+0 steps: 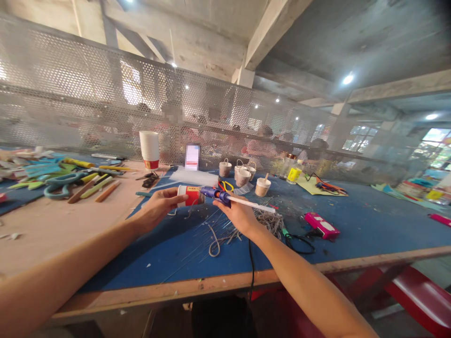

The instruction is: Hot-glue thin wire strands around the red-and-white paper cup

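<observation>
My left hand [162, 205] is closed round a red and white paper cup [192, 195], tipped on its side above the blue table mat. My right hand [237, 211] grips a blue hot glue gun [215, 193]. A long white glue stick [253, 204] juts from its rear. The gun's front end is at the cup's base end, where some grey cord seems wound; whether the nozzle touches it I cannot tell. Below lies a tangle of grey cord [271, 222], with a loose loop [213, 244] nearer me.
Several small cord-wrapped cups [243, 177] stand behind my hands, near yellow scissors [226, 186]. A stack of paper cups [149, 148] and a phone [192, 157] stand by the mesh screen. A pink box [321, 225] with a cable sits right; scissors and tools [59, 184] lie left.
</observation>
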Motion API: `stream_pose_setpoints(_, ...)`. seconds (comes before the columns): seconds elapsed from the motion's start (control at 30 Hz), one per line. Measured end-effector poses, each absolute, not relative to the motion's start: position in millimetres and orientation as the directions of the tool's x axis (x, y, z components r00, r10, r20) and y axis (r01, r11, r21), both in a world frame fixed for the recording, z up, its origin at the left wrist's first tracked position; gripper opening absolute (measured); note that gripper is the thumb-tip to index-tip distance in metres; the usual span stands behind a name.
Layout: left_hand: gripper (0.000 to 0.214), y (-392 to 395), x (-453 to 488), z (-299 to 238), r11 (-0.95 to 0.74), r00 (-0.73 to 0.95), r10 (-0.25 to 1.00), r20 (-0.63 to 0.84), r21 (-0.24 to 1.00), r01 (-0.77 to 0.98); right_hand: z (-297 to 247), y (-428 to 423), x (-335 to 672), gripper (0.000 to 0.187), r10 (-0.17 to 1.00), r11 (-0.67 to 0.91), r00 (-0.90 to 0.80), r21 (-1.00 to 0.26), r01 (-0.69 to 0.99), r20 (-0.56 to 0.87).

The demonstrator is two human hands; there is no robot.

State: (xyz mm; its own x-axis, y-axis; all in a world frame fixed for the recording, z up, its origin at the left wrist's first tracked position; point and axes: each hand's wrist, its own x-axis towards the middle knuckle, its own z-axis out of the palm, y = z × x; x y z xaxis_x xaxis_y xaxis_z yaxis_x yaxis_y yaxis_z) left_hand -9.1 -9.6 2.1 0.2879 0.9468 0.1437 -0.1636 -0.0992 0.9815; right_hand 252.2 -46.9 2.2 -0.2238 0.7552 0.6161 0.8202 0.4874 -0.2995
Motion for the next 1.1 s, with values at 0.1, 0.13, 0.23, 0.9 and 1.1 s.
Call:
stream_pose_setpoints(0.1,0.037,-12,-9,4,-0.074,0.292,0.948,0.124,0.982,-0.176,3,-48,251,0.021,0.758,0.485,-0.226,-0.298,0.822,0.612)
stream_pose_setpoints(0.13,0.037,-12,-9,4,-0.07,0.291,0.949,0.12,0.982,-0.178,3,-48,251,0.021,0.758,0.486,-0.226,-0.299,0.821,0.611)
stream_pose_setpoints(0.23,0.037,-12,-9,4,-0.083,0.279,0.951,0.132,0.98,-0.181,4,-49,251,0.021,0.761,0.491,-0.232,-0.303,0.817,0.606)
stream_pose_setpoints(0.9,0.032,-9,-9,8,-0.053,0.215,0.97,0.111,0.964,-0.26,-1,-47,251,0.024,0.777,0.497,-0.283,-0.273,0.823,0.562)
stream_pose_setpoints(1.1,0.03,-6,-11,5,-0.054,0.211,0.97,0.118,0.956,-0.287,-2,-44,252,0.026,0.773,0.541,-0.279,-0.361,0.76,0.569)
